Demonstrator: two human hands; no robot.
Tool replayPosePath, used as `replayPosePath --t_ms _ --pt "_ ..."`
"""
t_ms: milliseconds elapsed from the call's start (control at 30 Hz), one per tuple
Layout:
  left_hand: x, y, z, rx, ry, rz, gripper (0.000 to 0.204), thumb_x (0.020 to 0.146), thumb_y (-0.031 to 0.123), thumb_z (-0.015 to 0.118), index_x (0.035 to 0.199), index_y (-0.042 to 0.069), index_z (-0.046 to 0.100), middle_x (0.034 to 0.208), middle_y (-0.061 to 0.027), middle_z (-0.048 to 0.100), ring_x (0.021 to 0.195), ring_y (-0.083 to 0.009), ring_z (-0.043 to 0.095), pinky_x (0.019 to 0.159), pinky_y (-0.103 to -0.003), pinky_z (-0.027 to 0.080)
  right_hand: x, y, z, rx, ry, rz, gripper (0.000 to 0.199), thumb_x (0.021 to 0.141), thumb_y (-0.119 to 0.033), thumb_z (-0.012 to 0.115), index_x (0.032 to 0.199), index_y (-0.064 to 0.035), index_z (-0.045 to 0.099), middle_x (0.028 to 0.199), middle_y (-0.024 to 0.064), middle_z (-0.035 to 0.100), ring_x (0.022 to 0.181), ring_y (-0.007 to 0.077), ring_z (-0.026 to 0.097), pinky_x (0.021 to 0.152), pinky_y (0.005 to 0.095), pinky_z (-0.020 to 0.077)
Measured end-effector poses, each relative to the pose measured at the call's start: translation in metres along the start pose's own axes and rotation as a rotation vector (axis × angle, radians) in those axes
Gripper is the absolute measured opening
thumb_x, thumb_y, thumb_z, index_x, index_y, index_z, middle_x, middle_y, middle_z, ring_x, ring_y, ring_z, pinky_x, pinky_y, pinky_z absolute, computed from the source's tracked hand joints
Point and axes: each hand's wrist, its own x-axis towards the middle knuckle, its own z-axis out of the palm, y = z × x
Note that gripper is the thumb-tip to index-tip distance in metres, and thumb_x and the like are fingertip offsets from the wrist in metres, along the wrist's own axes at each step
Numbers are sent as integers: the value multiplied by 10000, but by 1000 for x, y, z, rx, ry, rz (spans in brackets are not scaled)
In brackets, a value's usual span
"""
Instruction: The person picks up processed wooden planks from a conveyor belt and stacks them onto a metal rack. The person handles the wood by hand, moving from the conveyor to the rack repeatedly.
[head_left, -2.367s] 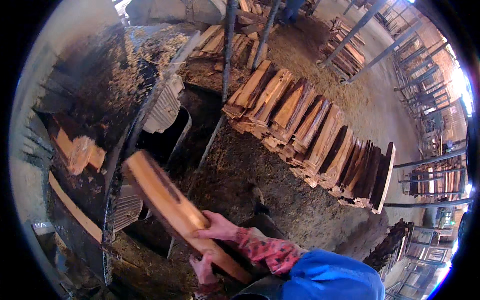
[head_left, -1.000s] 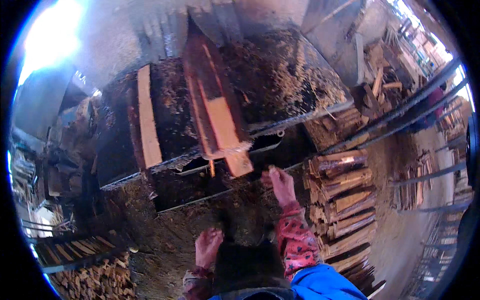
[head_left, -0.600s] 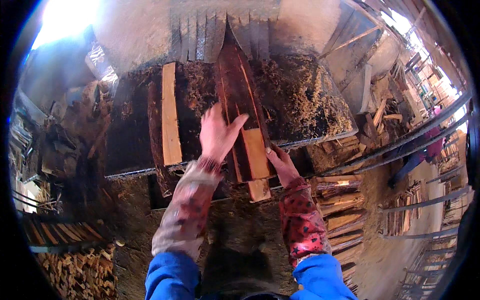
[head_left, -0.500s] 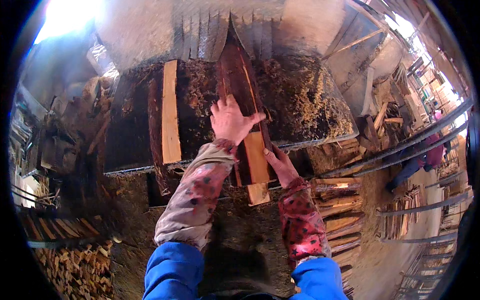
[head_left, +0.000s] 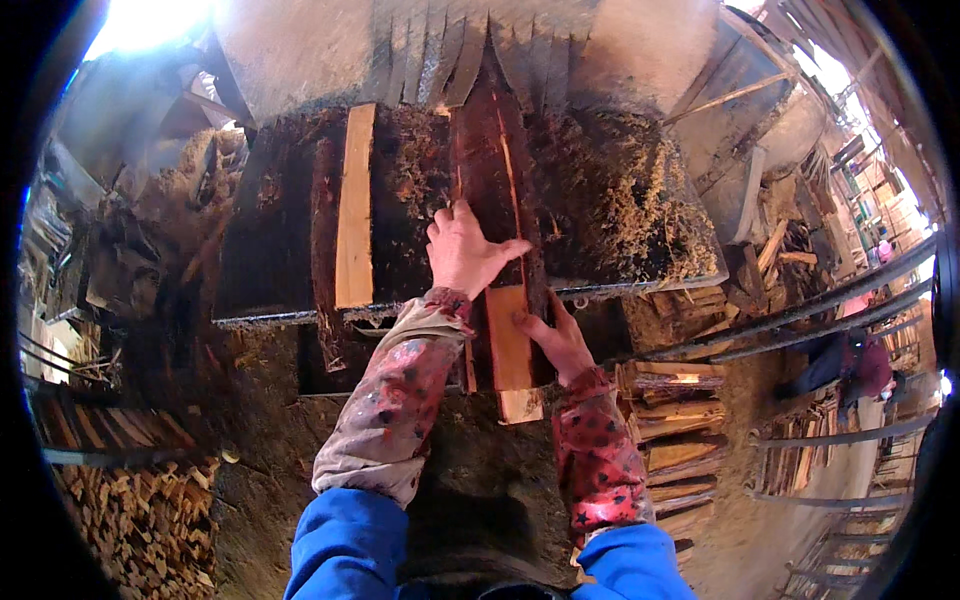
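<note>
A long dark, bark-edged board (head_left: 487, 150) lies lengthwise on the black table, its far end under hanging dark strips. On its near part shows a pale sawn face (head_left: 510, 345), and a lighter end (head_left: 521, 406) juts past the table edge toward me. My left hand (head_left: 467, 250) rests palm down across the dark board, fingers and thumb spread. At the board's right edge, my right hand (head_left: 560, 340) grips it, thumb on the pale face; its other fingers are mostly hidden. A separate pale plank (head_left: 356, 205) lies to the left, beside a strip of bark (head_left: 325, 250).
Sawdust and shavings (head_left: 655, 215) cover the right part of the black table (head_left: 265, 240). Dark strips (head_left: 450, 60) hang along its far side. Stacked slabs (head_left: 680, 420) lie at right, cut wood (head_left: 140, 520) at lower left. Beyond metal rails (head_left: 800, 310), another person (head_left: 860, 370) bends.
The board has come slightly toward me over the table edge. My right thumb has moved further onto its pale face. The left hand stays spread on top. The whole view has shifted slightly.
</note>
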Motion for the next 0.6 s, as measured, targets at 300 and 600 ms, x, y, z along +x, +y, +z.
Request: replayPosePath --t_ms 300,600 --pt "-24 -12 -6 -46 -123 52 901 653 358 766 1297 -96 328 1203 -275 433 1122 -371 450 951 -429 391 -26 28 -5 24 24 5 828 698 -340 768 1320 20 358 1158 74 548 1039 149 510 910 280 398" --pt "-66 -94 -19 -843 -140 56 670 748 -72 575 1354 -69 290 1287 -127 464 1162 -171 451 977 -289 371 -54 34 2 -53 95 56 887 697 -287 756 1377 48 295 1244 120 510 1106 177 497 952 294 384"
